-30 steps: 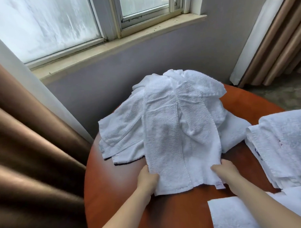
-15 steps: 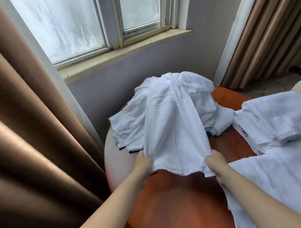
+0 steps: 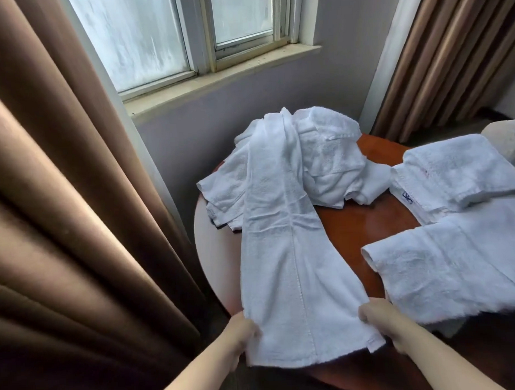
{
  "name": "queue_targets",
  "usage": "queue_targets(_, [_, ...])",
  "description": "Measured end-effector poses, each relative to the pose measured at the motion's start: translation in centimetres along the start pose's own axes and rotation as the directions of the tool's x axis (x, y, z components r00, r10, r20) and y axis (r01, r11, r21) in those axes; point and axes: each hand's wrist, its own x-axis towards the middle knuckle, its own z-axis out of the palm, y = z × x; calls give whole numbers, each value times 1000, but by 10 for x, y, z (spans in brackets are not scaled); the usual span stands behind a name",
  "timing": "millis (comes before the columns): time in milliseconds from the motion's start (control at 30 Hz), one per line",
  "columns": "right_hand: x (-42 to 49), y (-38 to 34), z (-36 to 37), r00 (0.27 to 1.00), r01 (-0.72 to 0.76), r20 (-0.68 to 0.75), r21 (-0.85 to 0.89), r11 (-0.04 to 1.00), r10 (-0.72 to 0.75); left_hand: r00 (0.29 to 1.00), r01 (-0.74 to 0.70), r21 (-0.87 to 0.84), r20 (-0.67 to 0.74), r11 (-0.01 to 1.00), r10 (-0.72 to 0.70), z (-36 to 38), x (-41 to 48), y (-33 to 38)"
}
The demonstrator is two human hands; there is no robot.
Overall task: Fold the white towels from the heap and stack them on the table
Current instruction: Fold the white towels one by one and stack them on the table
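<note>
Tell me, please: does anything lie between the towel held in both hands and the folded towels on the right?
Nothing visible does. Only bare table separates the towel from the folded towels. The left hand and right hand grip its near corners; its far end lies over the heap.

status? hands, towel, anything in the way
Left hand and right hand each grip a near corner of the long towel. Far end draped over the heap. Folded towels lie apart to the right, not blocking.
</note>
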Motion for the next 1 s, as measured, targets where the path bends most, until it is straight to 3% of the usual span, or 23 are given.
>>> queue_targets(100, [-5,5,3,999,50,16,-7,999,-50,1000,-18,-33,-19,999,18,-3,-3,-5])
queue_targets(200, [-4,2,10,978,174,-123,54,983,-167,997,-55,-16,-60,998,54,-4,-7,-6])
queue_targets(267, [-9,-5,13,930,295,-249,67,953,-270,991,-92,-2,-99,996,92,-1,-14,-4])
queue_targets(367, [-22,-19,19,811,480,-324,-106,871,-487,984,-161,-68,-89,985,155,9,-27,-1])
queue_targets(467, [-35,-30,31,707,591,-241,-317,742,-665,984,-179,-166,-24,970,177,19,-33,-1])
queue_targets(567, [-48,-34,52,608,712,-24,-426,558,-794,979,-182,-244,48,953,200,27,-36,1])
queue_targets(700, [-57,-31,86,533,790,219,-474,389,-817,974,-151,-303,120,941,194,36,-40,4])
queue_targets(800, [-62,-30,98,550,797,311,-473,376,-775,986,-75,-355,115,932,123,40,-43,-2])
queue_targets(1000, [-47,-14,93,635,695,214,-577,429,-742,996,-3,-469,75,883,43,36,-34,-13])
